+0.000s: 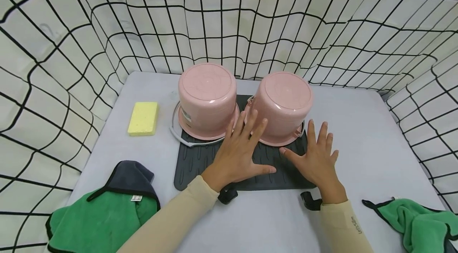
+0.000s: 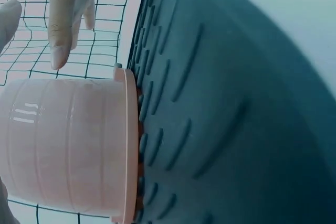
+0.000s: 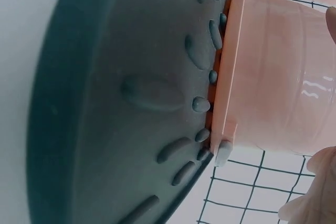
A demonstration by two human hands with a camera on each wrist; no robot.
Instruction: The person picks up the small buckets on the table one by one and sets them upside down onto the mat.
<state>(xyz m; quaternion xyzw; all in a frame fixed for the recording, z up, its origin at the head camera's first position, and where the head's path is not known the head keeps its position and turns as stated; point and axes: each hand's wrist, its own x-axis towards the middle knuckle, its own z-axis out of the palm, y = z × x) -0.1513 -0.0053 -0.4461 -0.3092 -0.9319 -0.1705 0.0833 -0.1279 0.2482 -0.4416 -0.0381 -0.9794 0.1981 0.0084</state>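
Two pink buckets stand upside down, rims down, on a dark grey ridged mat (image 1: 214,173). The left bucket (image 1: 207,102) has its light handle lying out around its rim; the right bucket (image 1: 282,102) leans slightly in the head view. My left hand (image 1: 237,153) is spread with straight fingers in front of the gap between the buckets. To the right, my right hand (image 1: 316,157) is also spread, before the near right side of the right bucket. Both wrist views show a bucket's side wall with fingers beside it. Neither hand grips anything; whether fingertips touch the right bucket I cannot tell.
A yellow sponge (image 1: 143,118) lies left of the buckets. One green and grey cloth (image 1: 103,217) is at the front left, another green cloth (image 1: 422,221) at the front right. Black wire mesh (image 1: 222,22) encloses the white table (image 1: 358,134) at the back and sides.
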